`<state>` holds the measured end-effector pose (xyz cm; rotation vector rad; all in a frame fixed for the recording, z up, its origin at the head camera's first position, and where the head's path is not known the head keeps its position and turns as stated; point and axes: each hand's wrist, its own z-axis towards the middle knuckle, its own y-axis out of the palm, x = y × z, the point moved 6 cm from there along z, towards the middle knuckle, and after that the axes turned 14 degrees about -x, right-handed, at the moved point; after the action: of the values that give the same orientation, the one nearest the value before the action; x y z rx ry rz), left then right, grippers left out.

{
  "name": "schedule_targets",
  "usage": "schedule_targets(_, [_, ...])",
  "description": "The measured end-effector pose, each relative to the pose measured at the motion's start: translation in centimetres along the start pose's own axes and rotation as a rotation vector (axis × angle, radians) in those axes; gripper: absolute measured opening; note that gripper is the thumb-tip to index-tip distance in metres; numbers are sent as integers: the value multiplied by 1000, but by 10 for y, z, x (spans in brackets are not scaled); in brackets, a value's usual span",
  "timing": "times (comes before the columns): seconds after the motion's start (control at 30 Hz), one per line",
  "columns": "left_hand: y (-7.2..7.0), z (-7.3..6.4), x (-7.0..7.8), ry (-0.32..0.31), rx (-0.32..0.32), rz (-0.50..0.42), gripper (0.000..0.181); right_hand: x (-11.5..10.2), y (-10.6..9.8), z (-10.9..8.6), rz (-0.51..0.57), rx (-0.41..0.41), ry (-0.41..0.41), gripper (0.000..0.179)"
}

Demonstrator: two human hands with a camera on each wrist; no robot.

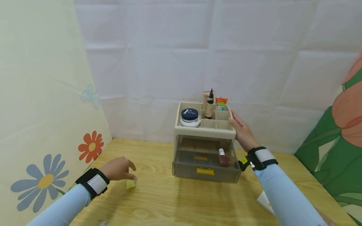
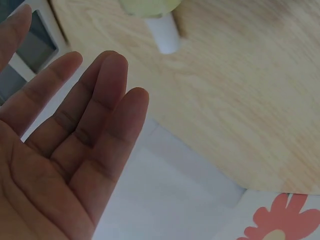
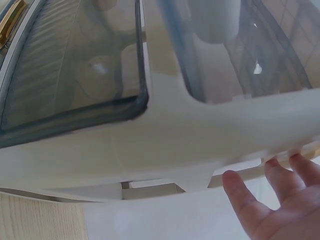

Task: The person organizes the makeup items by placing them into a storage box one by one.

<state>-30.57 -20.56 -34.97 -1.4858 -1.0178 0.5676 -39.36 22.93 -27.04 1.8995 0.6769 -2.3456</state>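
My left hand [image 1: 120,169] hovers over the left of the table, fingers loosely bent with nothing in them. Just below its fingertips lies a small yellow-green item [image 1: 130,184]; the left wrist view shows its white cap [image 2: 163,35]. My right hand [image 1: 244,133] rests against the right side of a cream organizer [image 1: 205,131], fingertips touching its upper edge. In the right wrist view, the fingers [image 3: 240,192] look fairly straight against the cream frame. The organizer's clear grey drawer [image 1: 186,171] is pulled out, holding a dark red nail polish bottle [image 1: 224,160] with a white cap.
On the organizer's top stand a dark-lidded jar [image 1: 189,114] on a white round case [image 1: 190,123], a beige tube with a black pointed cap [image 1: 209,105] and an orange-and-green tube [image 1: 221,103]. A white box [image 1: 265,202] lies partly behind my right sleeve. Cloth walls enclose the table.
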Motion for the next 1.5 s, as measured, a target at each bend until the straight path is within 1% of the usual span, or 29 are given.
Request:
schedule_targets(0.1, [8,2,-3,-16,-2,0,37,1,-1,0,11,1,6,67])
schedule_targets(0.27, [20,4,-10,-79,-12,27,36,0,0,-1,25,-1,13,66])
schedule_targets(0.43, [29,4,-14,-122,-18,22,34,0,1,-2,29,1,9,68])
schedule_targets(0.53, [32,5,-16,-124,-16,8,32,-2,1,-2,25,2,-2,69])
schedule_targets(0.7, [36,7,-17,-105,-14,-2,32,-4,0,-2,26,2,-10,68])
schedule_targets(0.97, [39,10,-16,-137,-27,-29,30,-1,1,-1,4,6,23,70])
schedule_targets(1.03, [40,10,-16,-143,-23,-16,30,-1,0,-1,1,5,27,70])
schedule_targets(1.13, [41,12,-14,-146,5,29,31,-1,1,-2,6,3,26,70])
schedule_targets(1.27, [46,15,-14,-170,35,97,31,-4,1,-3,3,5,19,69])
schedule_targets(1.37, [47,15,-14,-182,52,117,30,-5,2,-3,0,4,14,67])
schedule_targets(1.5, [44,13,-11,-169,71,121,29,-5,3,-3,5,-4,16,67])
